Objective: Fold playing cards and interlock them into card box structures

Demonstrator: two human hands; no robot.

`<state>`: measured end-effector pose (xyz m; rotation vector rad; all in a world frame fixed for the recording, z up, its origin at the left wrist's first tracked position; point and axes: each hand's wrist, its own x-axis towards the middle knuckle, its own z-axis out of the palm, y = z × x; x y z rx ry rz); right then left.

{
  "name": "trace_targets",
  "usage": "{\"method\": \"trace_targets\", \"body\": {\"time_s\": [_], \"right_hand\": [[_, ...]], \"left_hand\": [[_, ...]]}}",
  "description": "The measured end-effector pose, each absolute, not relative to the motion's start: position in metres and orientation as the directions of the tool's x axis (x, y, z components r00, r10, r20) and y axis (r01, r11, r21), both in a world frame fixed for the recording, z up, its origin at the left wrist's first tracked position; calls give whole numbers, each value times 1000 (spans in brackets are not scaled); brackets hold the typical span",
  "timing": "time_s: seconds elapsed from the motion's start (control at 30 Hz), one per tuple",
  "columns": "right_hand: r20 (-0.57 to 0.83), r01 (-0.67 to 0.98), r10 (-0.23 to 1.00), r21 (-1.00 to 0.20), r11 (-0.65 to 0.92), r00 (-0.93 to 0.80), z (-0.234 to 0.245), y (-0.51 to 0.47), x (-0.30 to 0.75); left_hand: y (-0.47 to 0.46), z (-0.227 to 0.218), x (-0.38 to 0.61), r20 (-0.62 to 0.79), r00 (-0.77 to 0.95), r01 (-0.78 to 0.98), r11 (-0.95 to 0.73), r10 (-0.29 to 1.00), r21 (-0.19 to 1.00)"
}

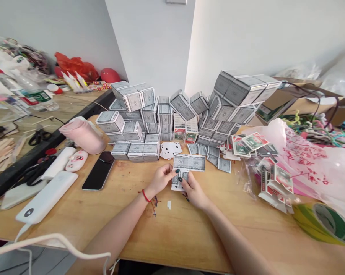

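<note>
Near the table's middle, my left hand (162,178) and my right hand (194,191) are both closed on playing cards (185,175) with grey patterned backs. Both thumbs press on the card backs, and a white card edge shows below them. Just beyond my fingers lies a row of grey-backed cards (189,162). Behind it are face-up cards (170,149) with black pips. To their right, several folded grey cards (209,152) rest on the wood. Stacked blocks covered in grey card backs (144,147) rise at the left, with more stacked blocks (227,110) at the right.
Between the stacks stand card boxes (179,133); more opened boxes (277,183) lie right, near yellow tape (318,221). Left are a phone (98,171), a white power bank (48,196) and a pink rolled item (82,135). A white cable (54,238) crosses the lower left.
</note>
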<state>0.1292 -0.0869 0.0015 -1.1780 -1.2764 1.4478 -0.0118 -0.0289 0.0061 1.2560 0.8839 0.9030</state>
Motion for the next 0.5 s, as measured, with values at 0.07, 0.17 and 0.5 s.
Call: {"method": "trace_targets", "body": {"time_s": [0.07,0.17,0.5], "right_hand": [[-124,-59,966,-988,-140,-226,4,-87,131],[-77,-207,946,-967,-147,-314,5,-84,136],[-11,-198,971,-979,38,239,-14,-36,142]], "left_hand": [[-30,8,-13,-45,435,-104,100,899,989],[-29,10,-16,-65,446,-207,174,893,963],[-19,8,-20,-169,327,-581,339,930,740]]}}
